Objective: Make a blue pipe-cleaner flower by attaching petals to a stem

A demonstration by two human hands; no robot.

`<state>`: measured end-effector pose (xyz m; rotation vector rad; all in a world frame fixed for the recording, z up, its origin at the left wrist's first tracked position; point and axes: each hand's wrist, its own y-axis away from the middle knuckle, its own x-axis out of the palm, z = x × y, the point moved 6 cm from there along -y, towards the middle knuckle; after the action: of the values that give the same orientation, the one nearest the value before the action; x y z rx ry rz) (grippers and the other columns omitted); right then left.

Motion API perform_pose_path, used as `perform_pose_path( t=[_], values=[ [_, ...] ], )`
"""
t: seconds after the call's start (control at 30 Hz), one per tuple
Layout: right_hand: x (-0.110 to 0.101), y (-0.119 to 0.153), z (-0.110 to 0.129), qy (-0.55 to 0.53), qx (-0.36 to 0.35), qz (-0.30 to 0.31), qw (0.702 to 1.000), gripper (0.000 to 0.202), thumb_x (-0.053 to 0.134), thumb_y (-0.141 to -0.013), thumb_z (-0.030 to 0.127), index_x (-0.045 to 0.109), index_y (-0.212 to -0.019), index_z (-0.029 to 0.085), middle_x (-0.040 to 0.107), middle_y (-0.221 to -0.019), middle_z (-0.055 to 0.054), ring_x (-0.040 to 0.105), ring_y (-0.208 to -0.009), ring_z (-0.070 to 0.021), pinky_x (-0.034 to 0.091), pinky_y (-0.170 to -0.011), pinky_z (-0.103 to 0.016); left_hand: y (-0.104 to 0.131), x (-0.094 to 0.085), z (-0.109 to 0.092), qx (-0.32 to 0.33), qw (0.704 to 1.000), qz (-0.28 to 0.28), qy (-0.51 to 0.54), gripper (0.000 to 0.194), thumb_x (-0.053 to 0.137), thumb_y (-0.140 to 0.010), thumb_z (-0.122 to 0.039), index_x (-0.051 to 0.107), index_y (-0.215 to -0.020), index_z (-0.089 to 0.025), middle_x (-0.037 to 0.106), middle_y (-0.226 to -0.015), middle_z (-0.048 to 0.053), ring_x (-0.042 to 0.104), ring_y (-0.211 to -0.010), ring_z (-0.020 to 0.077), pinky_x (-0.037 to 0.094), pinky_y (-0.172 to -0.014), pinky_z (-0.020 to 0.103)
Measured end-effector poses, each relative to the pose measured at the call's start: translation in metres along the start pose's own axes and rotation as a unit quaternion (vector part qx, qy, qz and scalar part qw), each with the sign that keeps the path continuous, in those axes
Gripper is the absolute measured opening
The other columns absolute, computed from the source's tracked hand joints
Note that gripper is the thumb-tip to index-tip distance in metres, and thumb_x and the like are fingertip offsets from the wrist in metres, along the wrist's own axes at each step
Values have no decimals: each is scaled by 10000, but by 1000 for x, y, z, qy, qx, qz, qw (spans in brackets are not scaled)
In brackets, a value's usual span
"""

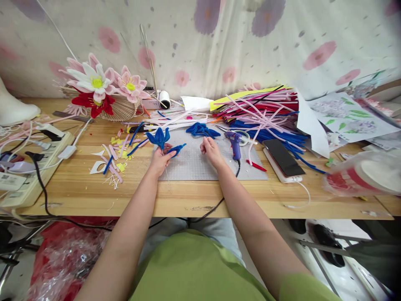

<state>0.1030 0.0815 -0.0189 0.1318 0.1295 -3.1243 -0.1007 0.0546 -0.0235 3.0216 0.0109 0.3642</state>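
My left hand [161, 161] is closed around the thin wire stem of a blue pipe-cleaner flower [158, 137], held upright above the grey cutting mat [188, 169]. A blue petal [177, 149] sticks out to the right at the same fingers; whether it is joined to the flower I cannot tell. My right hand [211, 151] is curled shut over the mat, and what its fingers hold, if anything, is hidden. Just behind it lie several blue pipe-cleaner petals [202, 130]. To its right is a purple glue gun [233, 144] with a black cord.
Pipe cleaners [260, 108] in many colours are heaped at the back right. A phone [283, 156], a plastic-wrapped cup [366, 173] and a red pen-like item [257, 165] lie right. Scraps [117, 156], a power strip [37, 171] and finished fuzzy flowers [97, 81] are left.
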Motion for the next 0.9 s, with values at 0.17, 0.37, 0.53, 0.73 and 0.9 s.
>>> perform_pose_path(
  t=[0.17, 0.37, 0.53, 0.73, 0.9],
  values=[
    [-1, 7, -4, -95, 77, 114, 986, 250, 555, -724, 401, 394, -754, 212, 521, -702, 38, 470, -571, -82, 374, -601, -252, 0, -4, -2, -2, 999, -19, 30, 476, 770, -523, -245, 475, -891, -182, 635, -768, 4, 666, -665, 145, 170, -319, 140],
    [-1, 15, -13, -145, 88, 153, 974, 149, 485, -638, 211, 395, -758, 208, 480, -646, 60, 431, -526, -73, 348, -558, -242, 0, 0, -3, 3, 1000, -15, 20, 472, 771, -520, -221, 486, -895, -179, 646, -753, 1, 665, -646, 138, 186, -302, 137],
    [-1, 16, -13, -130, 87, 138, 978, 176, 459, -613, 197, 399, -777, 213, 484, -641, 57, 432, -524, -82, 345, -545, -243, -1, -1, -2, 6, 1000, -13, 19, 464, 762, -530, -217, 488, -902, -183, 648, -750, 1, 667, -648, 141, 188, -300, 138],
    [-1, 16, -13, -98, 66, 139, 983, 149, 487, -691, 305, 406, -770, 208, 481, -654, 53, 436, -544, -79, 351, -559, -241, 0, -1, -2, 6, 1000, -12, 12, 448, 753, -541, -220, 494, -904, -178, 645, -755, 8, 670, -657, 148, 179, -307, 143],
    [0, 17, -14, -107, 71, 138, 982, 185, 490, -650, 256, 393, -802, 216, 467, -660, 67, 420, -527, -71, 345, -548, -239, 1, -1, -2, 4, 1000, -11, 16, 460, 761, -535, -222, 494, -906, -174, 648, -766, 10, 669, -652, 146, 185, -311, 142]
  ],
)
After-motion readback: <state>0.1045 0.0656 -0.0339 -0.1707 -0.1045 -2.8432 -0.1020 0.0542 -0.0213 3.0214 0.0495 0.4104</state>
